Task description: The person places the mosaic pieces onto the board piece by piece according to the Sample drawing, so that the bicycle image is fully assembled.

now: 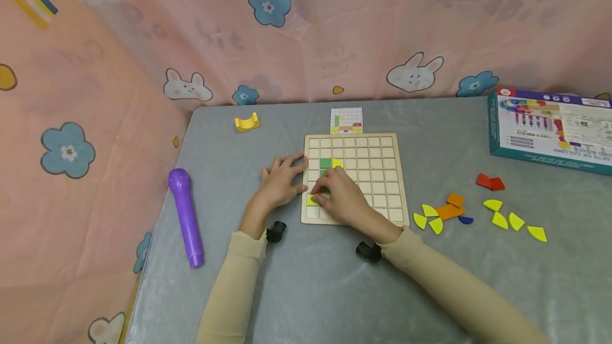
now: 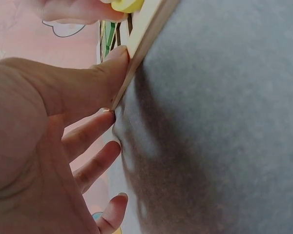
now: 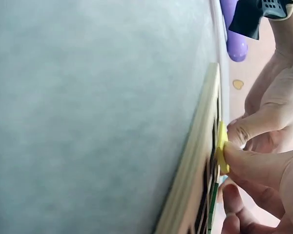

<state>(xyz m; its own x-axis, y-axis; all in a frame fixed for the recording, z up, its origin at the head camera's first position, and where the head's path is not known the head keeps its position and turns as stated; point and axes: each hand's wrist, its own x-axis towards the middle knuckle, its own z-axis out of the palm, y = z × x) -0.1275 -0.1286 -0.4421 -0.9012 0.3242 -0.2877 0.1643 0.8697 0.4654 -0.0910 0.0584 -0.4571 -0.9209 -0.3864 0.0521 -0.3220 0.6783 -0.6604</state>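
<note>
A wooden grid board [image 1: 380, 175] lies on the table under my right hand [image 1: 345, 197]. That hand pinches a yellow piece [image 3: 221, 148] with thumb and fingertips, low over a cell near the board's left side; its exact shape is partly covered. My left hand [image 1: 279, 183] rests along the board's left edge, thumb and fingertips touching the rim, fingers spread. Green square pieces [image 1: 325, 163] sit in a column of cells, partly covered by the right hand. Beside the topmost one is a yellow quarter-circle piece [image 1: 337, 163]. Behind the board, a printed pattern card [image 1: 346, 120] lies flat.
Right of the board lie several yellow quarter-circles [image 1: 516, 221], orange pieces [image 1: 450, 212], a blue half-circle [image 1: 466, 220] and red pieces [image 1: 484, 180]. A game box [image 1: 554, 131] is at the back right. Leftward are a purple microphone-shaped object [image 1: 187, 216] and a yellow curved block [image 1: 247, 122].
</note>
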